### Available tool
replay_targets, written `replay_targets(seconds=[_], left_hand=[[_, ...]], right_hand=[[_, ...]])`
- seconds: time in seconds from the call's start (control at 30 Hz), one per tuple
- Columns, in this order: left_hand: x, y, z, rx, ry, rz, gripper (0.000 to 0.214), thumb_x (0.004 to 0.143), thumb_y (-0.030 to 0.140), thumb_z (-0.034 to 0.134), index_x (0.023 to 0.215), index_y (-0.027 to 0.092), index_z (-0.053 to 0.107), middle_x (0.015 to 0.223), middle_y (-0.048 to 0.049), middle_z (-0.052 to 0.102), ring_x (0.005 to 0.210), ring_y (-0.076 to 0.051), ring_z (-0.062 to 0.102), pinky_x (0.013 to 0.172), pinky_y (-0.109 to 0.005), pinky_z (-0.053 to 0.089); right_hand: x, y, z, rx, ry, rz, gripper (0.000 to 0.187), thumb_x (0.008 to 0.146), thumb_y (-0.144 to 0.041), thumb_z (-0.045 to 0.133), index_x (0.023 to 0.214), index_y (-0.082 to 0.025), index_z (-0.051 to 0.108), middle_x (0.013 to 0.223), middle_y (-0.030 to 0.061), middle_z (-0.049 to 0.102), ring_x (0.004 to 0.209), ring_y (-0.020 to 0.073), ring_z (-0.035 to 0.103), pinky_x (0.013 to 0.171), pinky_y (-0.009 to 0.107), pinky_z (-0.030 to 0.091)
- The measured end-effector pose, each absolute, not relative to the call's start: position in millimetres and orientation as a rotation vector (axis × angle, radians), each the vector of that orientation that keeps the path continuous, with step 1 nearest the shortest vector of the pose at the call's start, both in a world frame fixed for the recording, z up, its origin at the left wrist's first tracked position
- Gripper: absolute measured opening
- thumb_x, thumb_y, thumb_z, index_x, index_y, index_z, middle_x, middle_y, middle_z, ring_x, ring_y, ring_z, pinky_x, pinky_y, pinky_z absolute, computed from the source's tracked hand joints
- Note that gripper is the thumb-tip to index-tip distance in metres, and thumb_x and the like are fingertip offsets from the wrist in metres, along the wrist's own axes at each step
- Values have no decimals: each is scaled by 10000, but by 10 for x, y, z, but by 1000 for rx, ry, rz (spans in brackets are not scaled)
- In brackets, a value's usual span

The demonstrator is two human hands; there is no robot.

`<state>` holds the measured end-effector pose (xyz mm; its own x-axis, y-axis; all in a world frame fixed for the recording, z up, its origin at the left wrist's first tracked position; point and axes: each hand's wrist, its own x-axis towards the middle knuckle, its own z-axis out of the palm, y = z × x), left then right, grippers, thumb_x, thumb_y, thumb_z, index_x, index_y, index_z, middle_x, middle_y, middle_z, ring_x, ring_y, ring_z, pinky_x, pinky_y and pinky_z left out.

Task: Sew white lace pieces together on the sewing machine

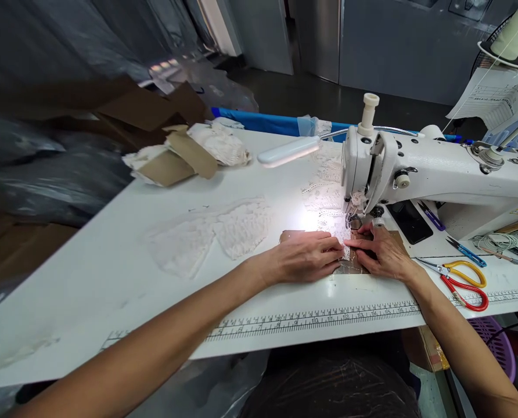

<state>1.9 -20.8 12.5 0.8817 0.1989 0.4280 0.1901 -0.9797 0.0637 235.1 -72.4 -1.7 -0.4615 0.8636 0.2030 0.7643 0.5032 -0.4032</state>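
A narrow piece of white lace fabric runs under the presser foot and needle area of a white sewing machine. My left hand is just left of it, its closed, bent fingertips gripping the lace edge. From the other side, my right hand pinches the same lace close to the needle. Beneath both hands lies a brown plate on the machine bed. More lace stretches away behind the needle. The lamp glare partly washes out the fabric there.
Sheer white lace pieces lie left on the table. Farther back sits a fabric bundle with cardboard. To the right are scissors, blue thread snips and a black phone. A printed ruler follows the front edge.
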Motion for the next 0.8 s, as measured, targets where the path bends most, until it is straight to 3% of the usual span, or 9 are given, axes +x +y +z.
replay_targets(seconds=[0.33,0.8], left_hand=[[40,-145,115,3069,316,527,190,854,246,507,876,155,672,871,-70,674,671,-183,580,679,-356,498],[4,-111,86,2995,410,541,286,878,335,489,1009,141,653,932,-87,669,754,-209,583,783,-393,477]], right_hand=[[2313,-722,-31,-1446,-2384,327,359,928,-212,552,1257,-293,670,1156,109,550,1061,245,533,948,440,508],[2215,-688,-7,-1616,-2395,194,395,961,-251,487,1341,-285,588,1094,112,592,965,257,553,808,390,551]])
